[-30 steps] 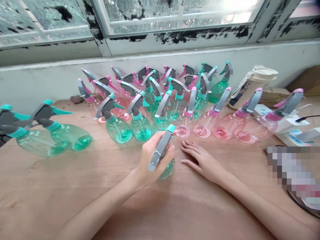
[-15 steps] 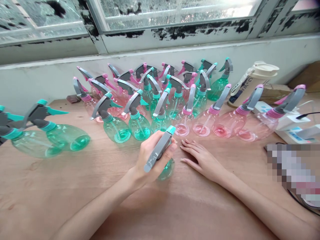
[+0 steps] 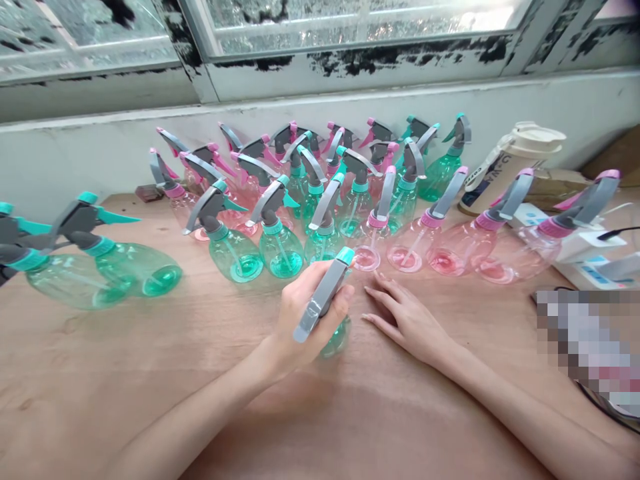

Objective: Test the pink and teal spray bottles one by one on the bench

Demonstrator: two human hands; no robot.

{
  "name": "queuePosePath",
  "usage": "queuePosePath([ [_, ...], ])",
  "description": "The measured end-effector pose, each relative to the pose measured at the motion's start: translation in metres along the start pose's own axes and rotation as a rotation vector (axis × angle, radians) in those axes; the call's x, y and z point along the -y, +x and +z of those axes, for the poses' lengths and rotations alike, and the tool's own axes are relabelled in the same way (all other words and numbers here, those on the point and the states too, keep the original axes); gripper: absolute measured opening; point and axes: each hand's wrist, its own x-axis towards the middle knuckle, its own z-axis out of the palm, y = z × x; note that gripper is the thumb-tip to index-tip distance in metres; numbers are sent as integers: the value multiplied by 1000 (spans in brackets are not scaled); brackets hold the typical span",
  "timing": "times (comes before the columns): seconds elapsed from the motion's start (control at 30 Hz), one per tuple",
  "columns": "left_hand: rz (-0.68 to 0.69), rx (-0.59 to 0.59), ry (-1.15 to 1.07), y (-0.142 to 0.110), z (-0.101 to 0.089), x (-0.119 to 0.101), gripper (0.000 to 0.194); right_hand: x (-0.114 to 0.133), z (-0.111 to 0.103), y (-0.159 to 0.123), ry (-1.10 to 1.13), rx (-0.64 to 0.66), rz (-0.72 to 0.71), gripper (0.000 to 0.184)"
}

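My left hand [image 3: 300, 313] is wrapped around the neck of a green spray bottle [image 3: 336, 339], just under its grey trigger head with a teal nozzle. The bottle stands upright on the wooden table [image 3: 210, 393], its body partly hidden by my fingers. To the right, my right hand [image 3: 403, 317] rests on the tabletop with fingers spread, holding nothing. Just beyond both hands are another green spray bottle [image 3: 325, 245] and a pink spray bottle [image 3: 367, 255], part of a crowded group in both colours.
Two green spray bottles [image 3: 137, 270] stand apart at the left. A cream coffee tumbler [image 3: 520, 167] and a white power strip [image 3: 595, 263] with plugs are at the right. A pixelated object [image 3: 590, 353] lies at the right edge. Behind runs a wall [image 3: 60, 160] under windows.
The view has shifted slightly. My left hand keeps its grip on the green spray bottle, and the fingers of my right hand have moved a little on the table.
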Motion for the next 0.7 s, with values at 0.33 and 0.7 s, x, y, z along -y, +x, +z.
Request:
queuePosePath([
  [0.33,-21,16,-73,0,1,5,25,-1,-3,3,11,42,-1,49],
  [0.7,-16,28,-65,0,0,2,27,-2,-3,3,27,47,8,49],
])
